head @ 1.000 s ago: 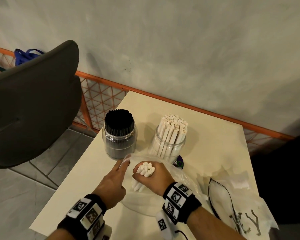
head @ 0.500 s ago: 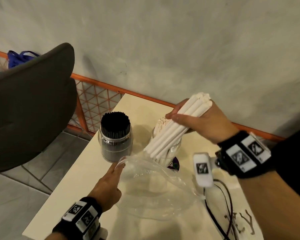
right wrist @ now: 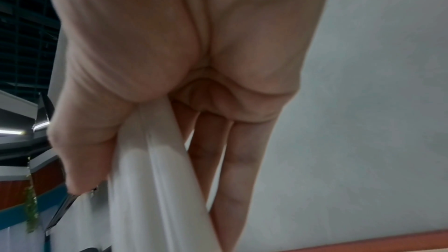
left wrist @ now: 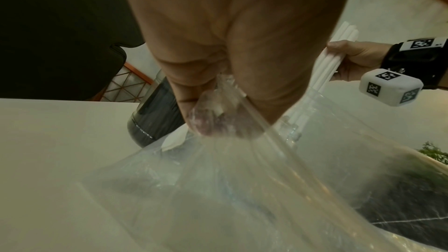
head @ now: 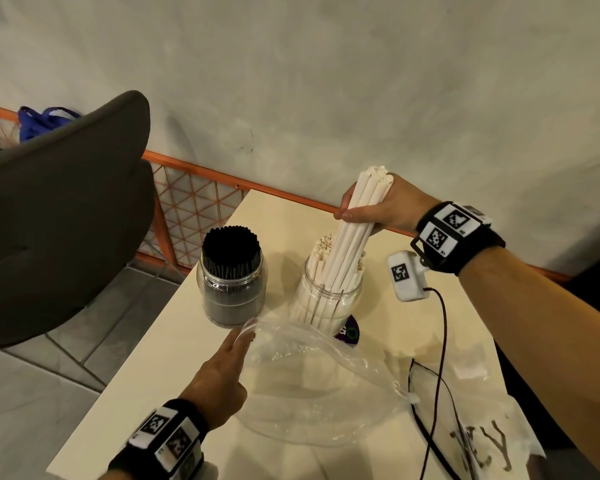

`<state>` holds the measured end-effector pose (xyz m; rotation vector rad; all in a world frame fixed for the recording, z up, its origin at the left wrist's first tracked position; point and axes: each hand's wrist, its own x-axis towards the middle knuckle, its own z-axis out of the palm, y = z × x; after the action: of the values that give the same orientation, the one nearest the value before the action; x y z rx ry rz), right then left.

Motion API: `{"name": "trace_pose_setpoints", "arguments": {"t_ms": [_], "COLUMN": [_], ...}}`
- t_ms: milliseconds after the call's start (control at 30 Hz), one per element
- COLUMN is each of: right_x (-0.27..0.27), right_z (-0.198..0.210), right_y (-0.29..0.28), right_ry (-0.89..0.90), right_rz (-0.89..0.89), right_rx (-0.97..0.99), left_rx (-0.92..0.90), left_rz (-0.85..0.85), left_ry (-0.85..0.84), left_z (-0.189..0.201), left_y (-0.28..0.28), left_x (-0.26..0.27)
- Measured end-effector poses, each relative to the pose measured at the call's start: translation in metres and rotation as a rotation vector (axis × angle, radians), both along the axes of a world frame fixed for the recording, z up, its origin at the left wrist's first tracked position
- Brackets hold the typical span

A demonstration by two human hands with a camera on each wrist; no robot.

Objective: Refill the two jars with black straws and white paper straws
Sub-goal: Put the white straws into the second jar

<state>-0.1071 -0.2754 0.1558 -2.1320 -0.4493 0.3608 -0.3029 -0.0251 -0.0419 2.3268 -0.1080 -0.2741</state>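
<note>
My right hand (head: pixel 378 211) grips a bundle of white paper straws (head: pixel 355 230) near its top end; the lower ends stand inside the clear jar (head: pixel 326 299) that holds more white straws. In the right wrist view the thumb and fingers (right wrist: pixel 227 160) wrap the white straws (right wrist: pixel 155 179). Left of it stands a clear jar of black straws (head: pixel 231 278), packed full. My left hand (head: pixel 222 368) pinches the mouth of an empty clear plastic bag (head: pixel 312 382) lying on the table; the left wrist view shows fingertips (left wrist: pixel 213 122) holding the bag (left wrist: pixel 242 189).
The cream table (head: pixel 153 368) drops to a tiled floor on the left. A dark chair back (head: pixel 59 209) stands left of the table. An orange rail (head: pixel 274 192) runs along the wall. Another printed plastic bag (head: pixel 482 441) and a black cable (head: pixel 437 358) lie at the right.
My right hand drew the white straw bundle out of the plastic bag, lifted it, swung it upright and lowered its ends into the white-straw jar. The left hand kept hold of the bag.
</note>
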Motion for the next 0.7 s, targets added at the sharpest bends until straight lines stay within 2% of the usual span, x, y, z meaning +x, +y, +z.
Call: {"name": "trace_pose_setpoints", "arguments": {"t_ms": [467, 700], "right_x": [0.006, 0.006], "right_z": [-0.012, -0.046], "right_y": [-0.003, 0.003], "right_ry": [0.037, 0.058], "right_rz": [0.015, -0.019], "right_rx": [0.001, -0.037], "left_rx": [0.021, 0.03], "left_rz": [-0.008, -0.013], "left_ry": [-0.011, -0.011], "left_z": [-0.004, -0.004], "left_y": [0.001, 0.0], "left_x": [0.001, 0.002]}}
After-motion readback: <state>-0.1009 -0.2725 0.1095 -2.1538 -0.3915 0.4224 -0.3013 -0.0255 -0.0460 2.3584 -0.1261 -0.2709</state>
